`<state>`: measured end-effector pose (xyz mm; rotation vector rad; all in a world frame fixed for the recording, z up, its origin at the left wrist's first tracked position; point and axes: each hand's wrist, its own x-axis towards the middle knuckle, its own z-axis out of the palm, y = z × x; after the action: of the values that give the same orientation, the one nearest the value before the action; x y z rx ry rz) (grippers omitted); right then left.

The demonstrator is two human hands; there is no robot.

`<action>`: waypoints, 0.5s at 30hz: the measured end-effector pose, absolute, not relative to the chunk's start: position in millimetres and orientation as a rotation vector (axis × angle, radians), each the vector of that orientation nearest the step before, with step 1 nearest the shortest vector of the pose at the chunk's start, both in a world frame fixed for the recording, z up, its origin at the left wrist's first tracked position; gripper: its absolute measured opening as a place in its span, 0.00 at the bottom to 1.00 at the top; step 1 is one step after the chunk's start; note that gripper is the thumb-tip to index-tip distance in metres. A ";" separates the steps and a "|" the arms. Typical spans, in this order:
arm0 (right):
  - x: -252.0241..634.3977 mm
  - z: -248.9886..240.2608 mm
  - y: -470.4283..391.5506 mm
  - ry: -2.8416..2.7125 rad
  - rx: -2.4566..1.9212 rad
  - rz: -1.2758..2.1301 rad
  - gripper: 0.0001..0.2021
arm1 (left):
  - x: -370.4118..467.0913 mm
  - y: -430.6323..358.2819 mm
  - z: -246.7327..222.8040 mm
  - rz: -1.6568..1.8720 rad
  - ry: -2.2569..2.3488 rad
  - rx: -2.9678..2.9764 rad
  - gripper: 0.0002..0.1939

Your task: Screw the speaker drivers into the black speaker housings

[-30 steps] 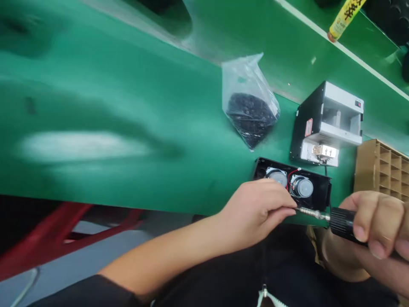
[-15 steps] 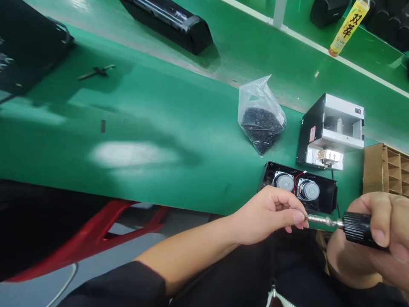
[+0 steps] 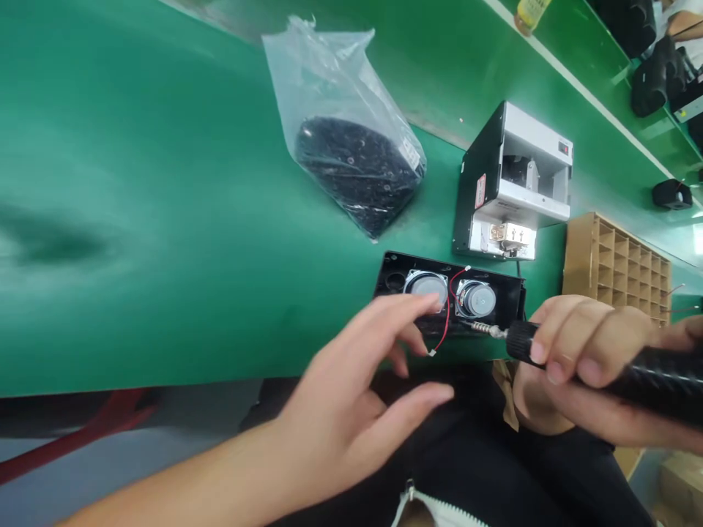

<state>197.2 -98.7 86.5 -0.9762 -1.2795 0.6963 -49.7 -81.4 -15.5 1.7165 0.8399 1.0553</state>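
My right hand [image 3: 587, 344] is wrapped round a black electric screwdriver [image 3: 651, 377], held level with its metal bit [image 3: 484, 329] pointing left. My left hand [image 3: 373, 388] is open, thumb and fingers apart with nothing between them, just left of the bit. Beyond both hands a black speaker housing [image 3: 508, 296] lies on the green table. Two round speaker drivers sit in it; the right driver [image 3: 480, 300] shows fully, while the fingers of my left hand partly cover the left driver [image 3: 425, 284]. Red wires [image 3: 448, 315] with white plugs run between them.
Behind the housing, a clear plastic bag [image 3: 356, 161] of small black parts lies on the table [image 3: 165, 241]. A black and silver machine [image 3: 510, 183] stands at the back right. Farther right is a divided cardboard box [image 3: 582, 256]. A yellow-labelled bottle [image 3: 530, 15] is at the top.
My left hand has let go of the screwdriver bit and opened. The screwdriver has moved left and over the housing's near edge. The view has shifted to the right and closer.
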 end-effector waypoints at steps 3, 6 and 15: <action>198.9 55.7 -73.0 -1.296 -0.696 0.572 0.33 | -60.5 -71.7 -17.5 1.129 0.989 2.281 0.29; 195.9 34.3 -58.3 -1.324 -0.616 0.584 0.39 | -58.8 -59.1 -31.0 1.003 0.892 2.469 0.20; 187.0 27.2 -64.2 -1.281 -0.756 0.551 0.36 | -49.0 -56.3 -51.4 1.051 0.880 2.461 0.16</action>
<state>187.0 -64.2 27.2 -0.7561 -1.2813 0.5508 -49.0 -56.3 -51.4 2.4608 0.8799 1.0515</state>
